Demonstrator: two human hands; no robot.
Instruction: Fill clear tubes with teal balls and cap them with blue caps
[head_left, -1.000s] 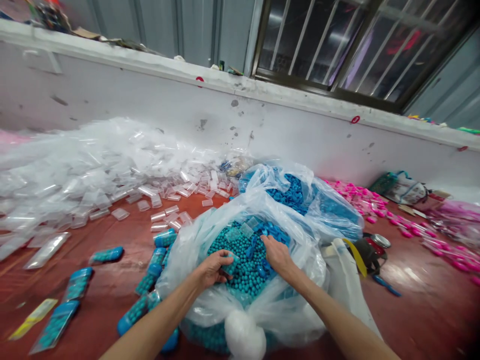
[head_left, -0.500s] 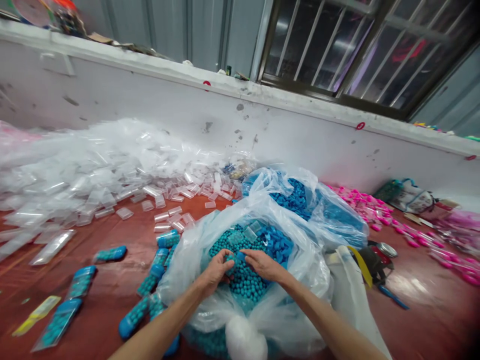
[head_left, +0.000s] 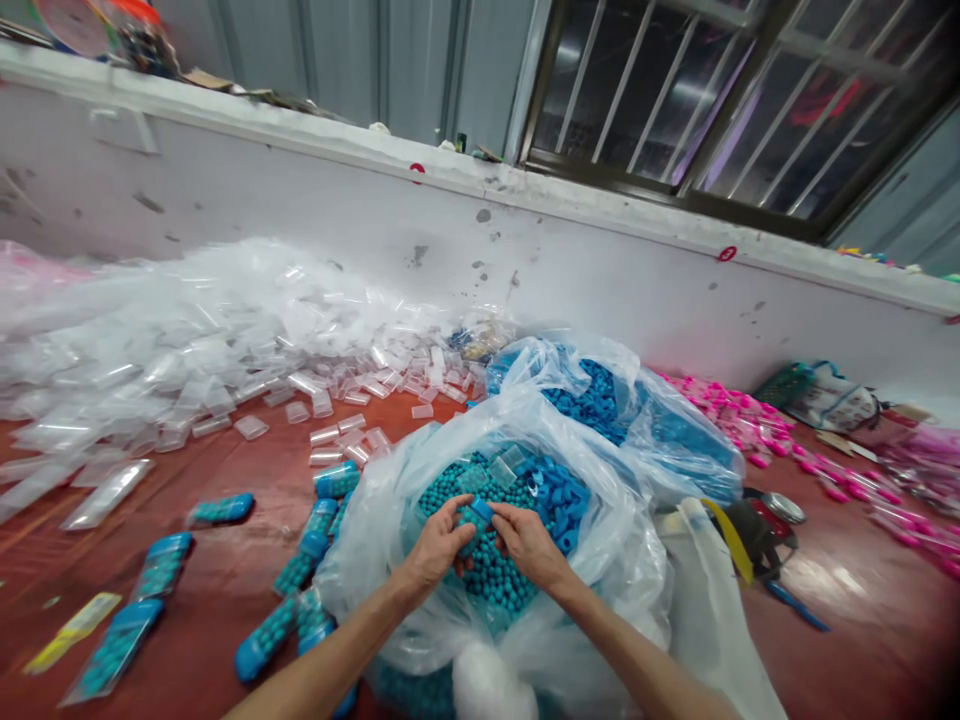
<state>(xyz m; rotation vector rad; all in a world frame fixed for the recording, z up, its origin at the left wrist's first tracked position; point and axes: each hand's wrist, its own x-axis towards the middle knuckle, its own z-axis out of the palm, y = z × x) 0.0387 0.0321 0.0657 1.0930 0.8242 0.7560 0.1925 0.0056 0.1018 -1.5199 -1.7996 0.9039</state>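
Observation:
Over an open clear plastic bag (head_left: 360,560) of teal beads (head_left: 502,580), my left hand (head_left: 442,540) grips a small clear case with teal beads in it. My right hand (head_left: 525,540) pinches a blue cap (head_left: 481,509) at the upper end of that case, so both hands meet at it. Inside the bag, blue caps (head_left: 559,500) lie on the right and a few clear cases (head_left: 506,464) rest on the beads. Filled cases with blue caps (head_left: 163,564) lie on the red surface to the left.
A large heap of clear cases (head_left: 187,350) spreads along the wall at the left. Behind the bead bag stands another bag of blue pieces (head_left: 592,395). Pink items (head_left: 735,410) lie at the right, near a dark object with a yellow strap (head_left: 727,540).
My hands have turned slightly, and the case and blue cap between them show more clearly. More of the blue caps in the bag is visible. The view has shifted a little.

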